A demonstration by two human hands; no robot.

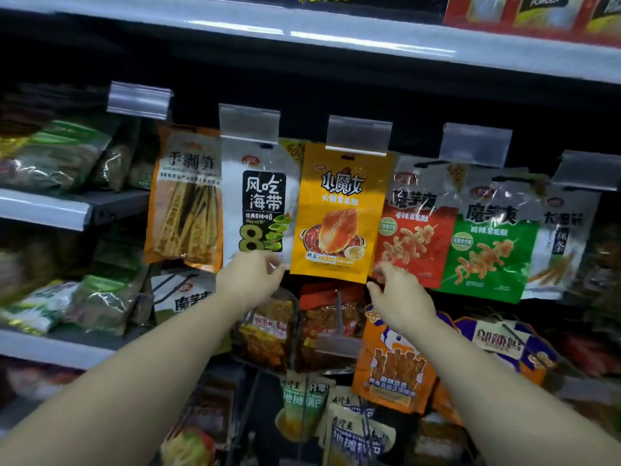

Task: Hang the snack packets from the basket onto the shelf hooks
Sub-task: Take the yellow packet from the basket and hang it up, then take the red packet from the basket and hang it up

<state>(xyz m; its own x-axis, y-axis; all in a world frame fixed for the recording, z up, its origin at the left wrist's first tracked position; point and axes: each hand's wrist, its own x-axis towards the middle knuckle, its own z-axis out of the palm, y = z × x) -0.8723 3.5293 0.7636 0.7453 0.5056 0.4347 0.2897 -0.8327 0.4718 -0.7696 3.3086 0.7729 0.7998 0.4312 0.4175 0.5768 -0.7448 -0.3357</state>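
A yellow snack packet [339, 213] hangs from a shelf hook under a clear label holder [358, 134], in the middle of the top row. My left hand [250, 279] is at its lower left corner, loosely curled fingers touching the edge there. My right hand [400, 295] is just below its lower right corner, thumb and fingers spread apart with nothing between them. To the packet's left hangs a white kelp packet [258, 203], and to its right a red packet [415, 230]. No basket is in view.
More packets fill the row: an orange bamboo-shoot one [184, 196] on the left, a green one [490, 243] on the right. Below hang an orange packet [389, 368] and several others. Shelves with bagged goods [60, 156] stand left. A shelf edge [336, 31] runs overhead.
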